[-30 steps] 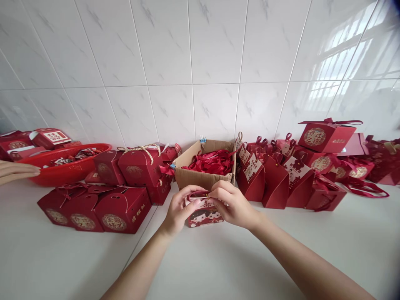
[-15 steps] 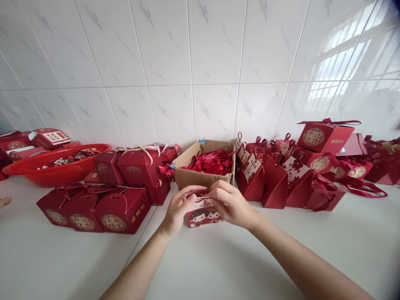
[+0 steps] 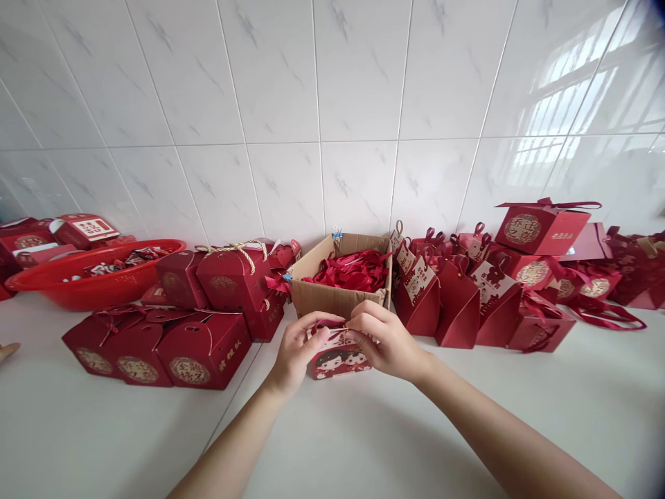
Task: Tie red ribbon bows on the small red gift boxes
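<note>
A small red gift box point(image 3: 340, 362) with two cartoon figures printed on its front stands upright on the white tabletop before me. At its top, a dark red ribbon point(image 3: 332, 323) runs between my hands. My left hand point(image 3: 301, 350) is closed at the box's upper left, thumb and fingers pinching the ribbon. From the upper right, my right hand point(image 3: 378, 338) is closed with its fingertips on the same ribbon. Fingers cover much of the box top, so the exact lie of the ribbon there is hidden.
Just behind the hands stands an open cardboard box point(image 3: 337, 299) of red ribbons point(image 3: 353, 270). Dark red gift boxes point(image 3: 202, 350) and a red plastic basket point(image 3: 77, 291) with small wrapped items are left. Red gift bags point(image 3: 457, 312) and stacked boxes point(image 3: 543, 229) line the right, along a tiled wall.
Both hands stay at the top of the gift box, with only very slight finger movement. The whole view has shifted a little; the boxes and bags stand as before.
</note>
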`<state>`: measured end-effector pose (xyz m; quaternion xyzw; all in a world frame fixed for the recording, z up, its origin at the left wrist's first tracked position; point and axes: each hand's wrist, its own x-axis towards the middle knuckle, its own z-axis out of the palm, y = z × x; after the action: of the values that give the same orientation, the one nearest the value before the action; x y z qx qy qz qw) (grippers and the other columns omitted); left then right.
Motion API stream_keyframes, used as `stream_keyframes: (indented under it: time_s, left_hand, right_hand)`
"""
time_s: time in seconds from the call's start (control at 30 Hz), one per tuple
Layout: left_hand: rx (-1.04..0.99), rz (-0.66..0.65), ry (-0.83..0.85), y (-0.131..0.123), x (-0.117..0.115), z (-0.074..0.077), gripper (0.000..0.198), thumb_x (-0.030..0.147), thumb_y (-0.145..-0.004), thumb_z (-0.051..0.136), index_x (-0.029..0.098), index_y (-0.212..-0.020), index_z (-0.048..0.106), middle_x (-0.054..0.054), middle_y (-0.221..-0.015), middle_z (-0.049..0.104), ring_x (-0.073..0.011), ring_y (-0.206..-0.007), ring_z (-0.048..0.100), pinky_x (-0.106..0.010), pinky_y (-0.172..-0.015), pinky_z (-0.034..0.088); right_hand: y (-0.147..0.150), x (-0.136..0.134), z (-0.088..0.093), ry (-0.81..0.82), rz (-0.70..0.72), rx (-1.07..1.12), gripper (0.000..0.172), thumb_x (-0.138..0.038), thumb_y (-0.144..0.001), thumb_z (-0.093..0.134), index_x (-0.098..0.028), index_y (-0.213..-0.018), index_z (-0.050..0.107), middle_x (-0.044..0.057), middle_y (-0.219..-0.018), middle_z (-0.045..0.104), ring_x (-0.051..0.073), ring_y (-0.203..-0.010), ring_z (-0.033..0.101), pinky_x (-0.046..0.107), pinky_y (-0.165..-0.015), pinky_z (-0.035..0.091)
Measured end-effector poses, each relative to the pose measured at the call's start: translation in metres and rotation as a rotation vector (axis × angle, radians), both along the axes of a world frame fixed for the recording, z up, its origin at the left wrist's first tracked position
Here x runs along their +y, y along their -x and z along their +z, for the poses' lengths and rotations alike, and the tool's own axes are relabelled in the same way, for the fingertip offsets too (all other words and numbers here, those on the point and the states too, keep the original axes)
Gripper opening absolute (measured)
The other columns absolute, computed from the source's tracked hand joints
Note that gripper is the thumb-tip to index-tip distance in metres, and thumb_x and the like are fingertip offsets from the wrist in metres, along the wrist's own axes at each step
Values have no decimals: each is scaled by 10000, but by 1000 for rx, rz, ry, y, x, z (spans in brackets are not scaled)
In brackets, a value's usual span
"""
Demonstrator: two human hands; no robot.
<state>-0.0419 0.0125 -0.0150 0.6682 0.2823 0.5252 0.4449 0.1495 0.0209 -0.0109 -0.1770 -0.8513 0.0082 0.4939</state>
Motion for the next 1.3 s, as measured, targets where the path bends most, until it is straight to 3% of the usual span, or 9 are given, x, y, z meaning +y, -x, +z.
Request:
stream_keyframes:
  time_s: [0.27, 0.37, 0.5, 0.8, 1.03, 1.3]
  left_hand:
    - [33, -20, 18, 2, 0, 2, 290, 366, -742, 711, 169, -943, 638, -58, -916, 669, -197, -853, 623, -281, -760, 490]
    - [67, -45, 53, 3, 1, 4, 367, 308, -659, 790, 166, -956, 627, -52, -899, 671, -188, -818, 635, -271, -731, 501]
    - [82, -94, 108, 4, 4, 3, 491, 216, -541, 863, 178, -962, 614, -35, -890, 687, -189, -815, 655, -271, -727, 517]
    - [124, 9, 50, 2, 4, 8, 124, 219, -736, 715, 162, -843, 685, -45, -870, 700, -174, -833, 654, -258, -747, 519]
    - [116, -58, 8, 3, 6, 7, 49, 188, -766, 680, 167, -807, 697, -34, -860, 667, -151, -795, 617, -243, -713, 494]
    - [123, -28, -25, 2, 6, 6, 30, 193, -775, 677, 174, -786, 697, -28, -813, 653, -146, -763, 596, -245, -691, 479]
  right_hand:
    - [1, -1, 0, 49, -27, 46, 88, -119, -853, 522, -206, -868, 532, 41, -788, 559, 152, -692, 530, 281, -594, 463]
    - [-1, -1, 0, 66, -69, 76, 63, -149, -844, 567, -205, -869, 556, 34, -777, 593, 154, -692, 563, 283, -611, 477]
    - [-3, 0, 0, 181, -69, 142, 237, -188, -809, 652, -207, -1032, 573, 52, -908, 664, 167, -793, 625, 285, -682, 517]
    - [-5, 4, 0, 263, -8, 147, 243, -308, -816, 678, -191, -1026, 711, 27, -720, 579, 143, -657, 550, 280, -604, 488]
    - [-5, 1, 1, 286, 88, 119, 184, -272, -844, 642, -205, -992, 728, 43, -774, 575, 135, -681, 565, 261, -604, 493]
    - [-5, 1, 5, 312, 51, 85, 146, -270, -845, 639, -185, -938, 713, 63, -832, 620, 144, -715, 600, 264, -639, 515]
